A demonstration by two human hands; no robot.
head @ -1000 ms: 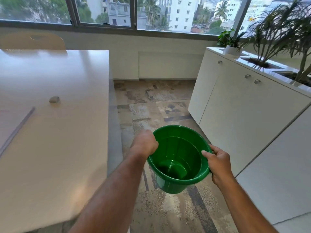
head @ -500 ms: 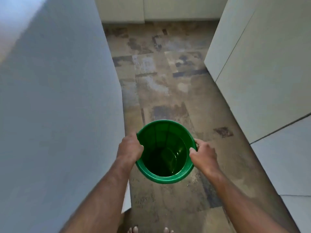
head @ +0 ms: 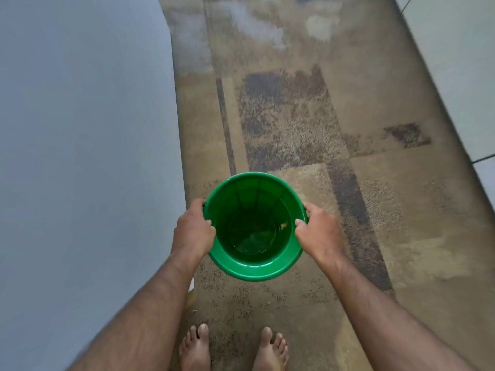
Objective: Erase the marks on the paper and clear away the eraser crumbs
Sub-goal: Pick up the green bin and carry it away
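Note:
A round green plastic bucket (head: pixel 254 269) hangs upright between my two hands, low over the carpet, with its open mouth toward me. My left hand (head: pixel 191 234) grips the rim on the left side. My right hand (head: pixel 320 234) grips the rim on the right side. A few small bits lie on the dark bottom inside the bucket. The paper and the eraser are out of view.
The white table's side panel (head: pixel 80 156) fills the left of the view, close to the bucket. Patterned brown carpet (head: pixel 294 116) runs ahead. White cabinet fronts (head: pixel 460 76) line the right. My bare feet (head: pixel 233 349) stand on the carpet below the bucket.
My view has tipped from the tabletop and window down to the floor. The bucket has gone lower beside the table, both hands still on its rim, and my feet have come fully into view.

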